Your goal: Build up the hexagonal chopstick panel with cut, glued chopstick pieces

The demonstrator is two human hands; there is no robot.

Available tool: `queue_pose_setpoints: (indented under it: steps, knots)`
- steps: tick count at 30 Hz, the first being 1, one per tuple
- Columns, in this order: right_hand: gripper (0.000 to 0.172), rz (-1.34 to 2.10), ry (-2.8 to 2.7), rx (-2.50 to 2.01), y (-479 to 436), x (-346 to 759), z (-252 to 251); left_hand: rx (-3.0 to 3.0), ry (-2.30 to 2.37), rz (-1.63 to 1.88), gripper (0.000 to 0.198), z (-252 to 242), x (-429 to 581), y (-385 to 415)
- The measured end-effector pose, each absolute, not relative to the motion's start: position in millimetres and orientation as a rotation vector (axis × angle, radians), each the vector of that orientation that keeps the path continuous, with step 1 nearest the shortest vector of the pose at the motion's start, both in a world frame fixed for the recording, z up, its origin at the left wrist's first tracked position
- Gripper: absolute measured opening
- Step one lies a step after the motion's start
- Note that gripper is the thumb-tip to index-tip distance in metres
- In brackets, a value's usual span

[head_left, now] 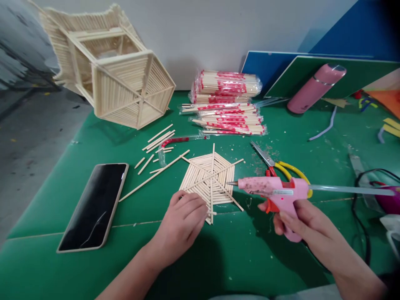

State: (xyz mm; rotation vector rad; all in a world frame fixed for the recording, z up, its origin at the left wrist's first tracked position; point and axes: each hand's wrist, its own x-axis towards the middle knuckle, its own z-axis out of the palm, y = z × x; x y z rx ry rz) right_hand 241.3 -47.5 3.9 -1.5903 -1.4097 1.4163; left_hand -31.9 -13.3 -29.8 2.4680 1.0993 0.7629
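A hexagonal panel of thin wooden sticks (200, 177), laid in web-like rings with crossing spokes, lies flat on the green table. My left hand (189, 212) curls over its near left edge, fingers bent down onto a wooden stick (212, 213) whose end shows past my knuckles. Most of that stick is hidden beneath the hand. In my right hand (300, 221) is a pink glue gun (271, 187), gripped by its handle with a finger near the orange trigger. Its metal nozzle points left, above the panel's right edge. A clear glue stick (346, 190) protrudes from its back.
Loose cut sticks (161, 139) and a torn wrapper (175, 140) lie beyond the panel. A phone (93, 208) rests at left. Behind stand a stick-built structure (134, 91), wrapped chopstick packs (228, 104) and a pink bottle (317, 88). Yellow-handled pliers (278, 164) lie behind the gun.
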Motion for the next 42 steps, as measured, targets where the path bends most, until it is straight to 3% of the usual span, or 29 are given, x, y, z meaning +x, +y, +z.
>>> queue_pose_setpoints:
  steps: [14,42]
  knots:
    - [0.038,1.377,-1.812,-1.713,-67.8,229.7,-5.3,2.429,1.119,0.487,0.016,-28.6,-32.7,-13.3]
    - [0.027,1.371,-1.793,-1.738,-63.3,219.7,0.2,2.413,1.081,0.525,0.015,-32.0,-33.5,-12.3]
